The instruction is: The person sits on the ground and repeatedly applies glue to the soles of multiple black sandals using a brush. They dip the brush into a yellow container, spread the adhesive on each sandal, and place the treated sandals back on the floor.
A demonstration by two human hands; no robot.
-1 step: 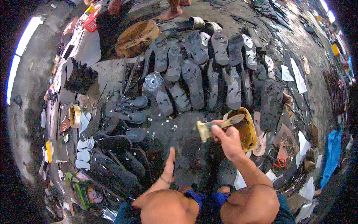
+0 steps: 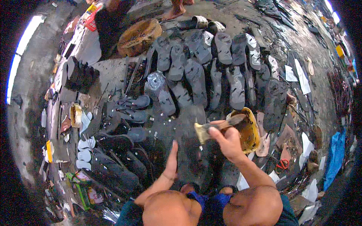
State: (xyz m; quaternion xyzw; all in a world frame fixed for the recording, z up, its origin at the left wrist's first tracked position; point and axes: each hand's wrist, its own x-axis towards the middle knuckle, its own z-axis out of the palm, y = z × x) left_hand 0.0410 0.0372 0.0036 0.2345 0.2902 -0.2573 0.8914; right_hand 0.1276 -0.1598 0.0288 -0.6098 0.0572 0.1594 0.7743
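Grey concrete floor spreads out below you, and almost all of it is taken up. Rows of dark rubber sandal soles lie side by side across the far part, and a heap of finished dark sandals crowds your left side. A small bare patch of floor just ahead of your knees is the only open room, hemmed in by soles beyond it, the heap to the left and a yellow round glue tin to the right. White paper scraps and offcuts litter the right edge; a round woven basket sits far off, with another person's bare foot beyond it.

Your right hand is raised over the patch, forearm angled up from your knee, fingers clamped around a worn flat brush with a pale bristle end. The brush lies across your fist, bristles pointing left, its other end over the rim of the tin. Your left hand hangs open and holds nothing, fingers straight and pointing away from you, just above the dark floor beside the heap.
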